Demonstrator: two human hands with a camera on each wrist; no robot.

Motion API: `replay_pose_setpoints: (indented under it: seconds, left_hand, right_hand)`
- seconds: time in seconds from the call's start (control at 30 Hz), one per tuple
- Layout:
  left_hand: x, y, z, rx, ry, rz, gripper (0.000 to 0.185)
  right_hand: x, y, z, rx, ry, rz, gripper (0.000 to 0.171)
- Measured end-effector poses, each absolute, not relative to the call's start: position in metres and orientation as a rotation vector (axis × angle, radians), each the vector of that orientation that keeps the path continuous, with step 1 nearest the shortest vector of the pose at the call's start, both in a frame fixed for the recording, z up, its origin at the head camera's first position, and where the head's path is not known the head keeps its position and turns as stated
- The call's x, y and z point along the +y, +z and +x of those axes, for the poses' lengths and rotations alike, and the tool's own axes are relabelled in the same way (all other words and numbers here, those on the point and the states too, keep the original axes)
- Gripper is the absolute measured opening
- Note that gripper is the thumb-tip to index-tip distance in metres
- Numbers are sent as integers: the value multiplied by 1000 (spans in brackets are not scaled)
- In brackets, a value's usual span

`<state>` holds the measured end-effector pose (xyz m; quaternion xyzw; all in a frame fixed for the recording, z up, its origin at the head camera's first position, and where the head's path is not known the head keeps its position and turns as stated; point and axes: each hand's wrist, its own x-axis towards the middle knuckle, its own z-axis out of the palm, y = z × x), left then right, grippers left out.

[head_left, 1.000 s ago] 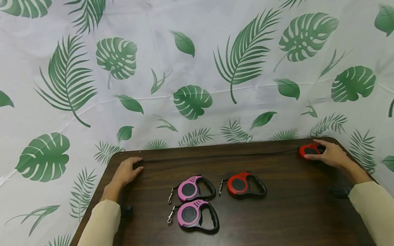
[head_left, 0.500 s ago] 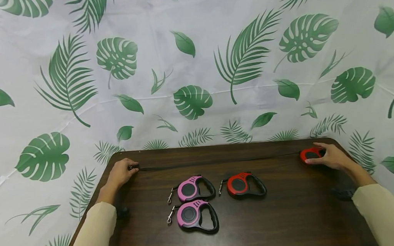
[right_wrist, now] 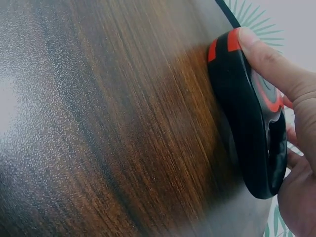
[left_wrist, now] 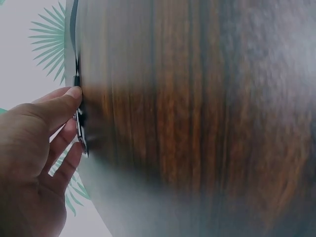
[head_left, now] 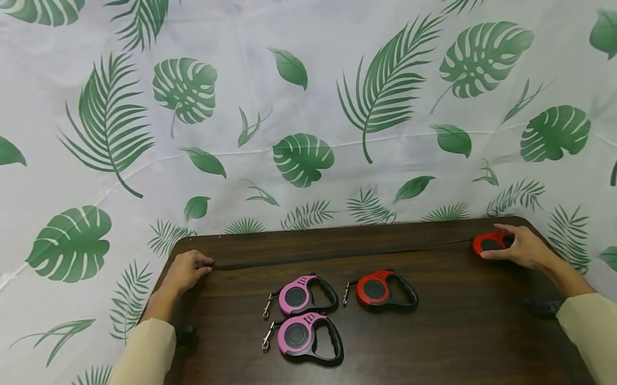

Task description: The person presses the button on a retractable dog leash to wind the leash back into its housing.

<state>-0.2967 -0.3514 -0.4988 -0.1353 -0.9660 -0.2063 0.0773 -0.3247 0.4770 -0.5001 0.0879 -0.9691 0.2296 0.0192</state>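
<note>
At the far left of the table my left hand [head_left: 185,273] pinches the end of a black leash strap [head_left: 335,257]. A metal clip [left_wrist: 81,129] shows under its fingers in the left wrist view. The strap stretches nearly straight across the back of the table to a red and black retractable dog leash [head_left: 489,243]. My right hand [head_left: 525,248] grips that leash's casing at the far right, thumb on the near side. In the right wrist view its black handle [right_wrist: 244,133] extends below the thumb. Its far side is hidden by the fingers.
Another red retractable leash [head_left: 373,288] lies mid-table, clip to the left. Beside it are two pink retractable leashes, one farther back [head_left: 295,297] and one nearer [head_left: 296,335]. A leaf-print cloth [head_left: 301,96] hangs behind the brown table [head_left: 436,358].
My left hand has moved left and slightly nearer, drawing the strap's end along. The right hand and its red leash have shifted slightly right and nearer. The other leashes stay put.
</note>
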Motion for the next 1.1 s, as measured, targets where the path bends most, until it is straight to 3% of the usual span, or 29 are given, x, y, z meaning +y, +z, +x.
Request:
replay_pose_setpoints:
  seconds: [0.6,1.1]
  left_hand:
    - [-364,-494,-295,-2923,-672,-594,13]
    - [-365,-489,-287,-2910,-549,-617,7]
  right_hand:
    - [482,-492,-320,-2991,798,273,99]
    - [483,-488,-315,-2866,770,372,83]
